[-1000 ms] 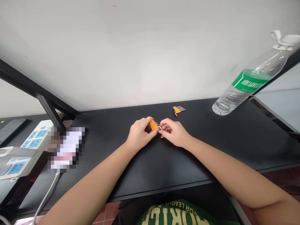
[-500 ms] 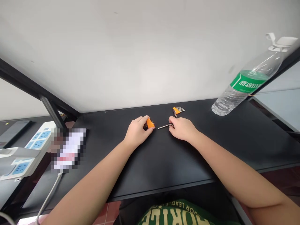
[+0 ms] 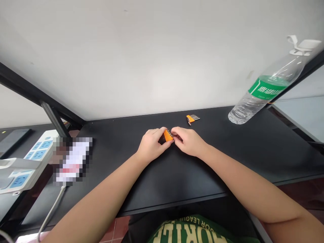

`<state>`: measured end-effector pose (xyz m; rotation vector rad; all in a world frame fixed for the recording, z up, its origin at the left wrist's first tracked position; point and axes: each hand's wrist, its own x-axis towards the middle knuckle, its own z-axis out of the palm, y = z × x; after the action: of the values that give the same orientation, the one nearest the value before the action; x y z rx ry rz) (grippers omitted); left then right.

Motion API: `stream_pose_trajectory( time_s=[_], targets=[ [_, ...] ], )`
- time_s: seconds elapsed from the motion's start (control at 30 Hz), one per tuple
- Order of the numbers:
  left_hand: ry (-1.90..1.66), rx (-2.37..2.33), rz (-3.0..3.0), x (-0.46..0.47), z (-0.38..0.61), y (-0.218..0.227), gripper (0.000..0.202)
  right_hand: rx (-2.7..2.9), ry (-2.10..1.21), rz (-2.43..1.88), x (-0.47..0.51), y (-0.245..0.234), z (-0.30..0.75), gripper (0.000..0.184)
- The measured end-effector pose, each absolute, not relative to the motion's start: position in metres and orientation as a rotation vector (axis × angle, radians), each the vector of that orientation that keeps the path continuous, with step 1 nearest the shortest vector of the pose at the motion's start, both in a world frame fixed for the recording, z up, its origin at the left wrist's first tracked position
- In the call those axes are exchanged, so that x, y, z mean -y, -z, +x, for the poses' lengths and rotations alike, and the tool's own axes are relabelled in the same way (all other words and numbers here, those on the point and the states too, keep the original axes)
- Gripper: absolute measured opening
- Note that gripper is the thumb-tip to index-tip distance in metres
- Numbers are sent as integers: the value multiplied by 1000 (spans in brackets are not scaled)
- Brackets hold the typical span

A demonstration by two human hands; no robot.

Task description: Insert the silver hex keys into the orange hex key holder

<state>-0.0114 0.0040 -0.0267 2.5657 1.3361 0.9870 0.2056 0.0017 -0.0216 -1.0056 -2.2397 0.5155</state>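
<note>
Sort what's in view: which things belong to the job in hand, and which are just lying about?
In use:
left hand gripping orange holder
right hand at its metal rods

Lying about:
second orange holder, link unclear
water bottle
power strip
white cable

Black tabletop (image 3: 177,182) with orange hex-key holder (image 3: 190,118), bottle (image 3: 255,96), pixelated object (image 3: 73,158)

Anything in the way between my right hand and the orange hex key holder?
Nothing visible: the right hand is right beside the orange hex key holder in the left hand. The second hex key set lies farther back, clear of the gap.
</note>
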Motion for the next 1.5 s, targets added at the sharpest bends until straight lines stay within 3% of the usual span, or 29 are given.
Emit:
stream_pose_trajectory(
  time_s=[0.27, 0.43, 0.8, 0.9, 1.03, 1.1, 1.23, 1.4, 1.5],
  targets=[
    [-877, -1393, 2572, -8, -14, 26, 30, 2379, -190, -1055, -2, 19, 211, 28],
    [-785, -1465, 2558, -13, -17, 27, 28, 2206, -343, -1095, -14, 23, 226, 26],
    [-770, -1565, 2414, -17, -24, 28, 29, 2183, -517, -1671, -38, 22, 256, 22],
    [-763, -1557, 2416, -16, -23, 29, 30, 2290, -471, -1644, -33, 23, 250, 11],
    [-794, -1538, 2446, -16, -23, 30, 31, 2391, -490, -1540, -24, 22, 243, 14],
    [-799, -1531, 2454, -16, -23, 30, 31, 2428, -511, -1498, -21, 21, 240, 3],
    [-799, -1534, 2454, -17, -24, 29, 29, 2459, -524, -1461, -16, 21, 234, 10],
    [-827, -1373, 2510, -15, -21, 29, 32, 2333, -389, -1321, -10, 25, 221, 7],
    [-819, -1271, 2537, -11, -19, 29, 34, 2225, -556, -1117, -7, 26, 211, 2]
  ],
)
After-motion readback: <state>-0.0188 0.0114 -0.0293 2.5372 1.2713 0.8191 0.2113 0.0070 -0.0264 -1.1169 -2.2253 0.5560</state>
